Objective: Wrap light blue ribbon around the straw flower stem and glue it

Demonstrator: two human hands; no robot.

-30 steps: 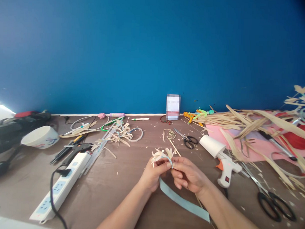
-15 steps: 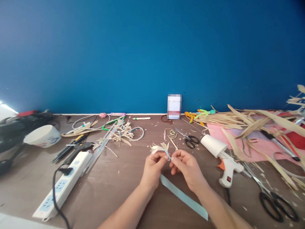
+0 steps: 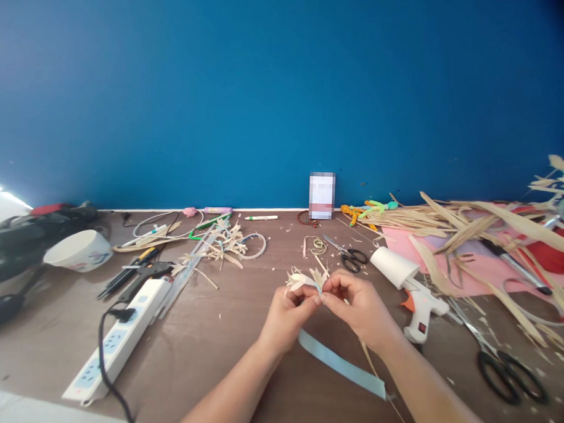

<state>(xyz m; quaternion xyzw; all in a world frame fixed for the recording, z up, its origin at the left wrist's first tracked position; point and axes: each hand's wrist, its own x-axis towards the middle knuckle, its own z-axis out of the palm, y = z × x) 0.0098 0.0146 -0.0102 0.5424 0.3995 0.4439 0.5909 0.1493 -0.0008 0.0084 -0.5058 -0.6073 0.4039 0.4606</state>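
My left hand (image 3: pixel 285 316) is closed, its thumb and fingers pinching the stem of a small spray of cream husk flowers (image 3: pixel 299 279) near the middle of the table. My right hand (image 3: pixel 359 303) touches it, fingers closed on the same stem just below the petals. A bit of light blue tape shows at the pinch. From under my left hand a light blue strip of tape (image 3: pixel 344 365) trails down to the right towards my right forearm. A thin straw-coloured strand (image 3: pixel 373 369) runs below my right hand. The fingertips hide most of the stem.
To the right lie a white glue gun (image 3: pixel 421 315), large black-handled scissors (image 3: pixel 512 374) and a heap of dried husk strips (image 3: pixel 448 217). Small scissors (image 3: pixel 353 259) rest ahead. On the left are a power strip (image 3: pixel 120 338), a white bowl (image 3: pixel 78 251) and more husk flowers (image 3: pixel 228 243).
Both hands and the flower spray have shifted slightly right. The right fingers have moved up close against the left thumb. The straw-coloured strand below my right hand shows more clearly.
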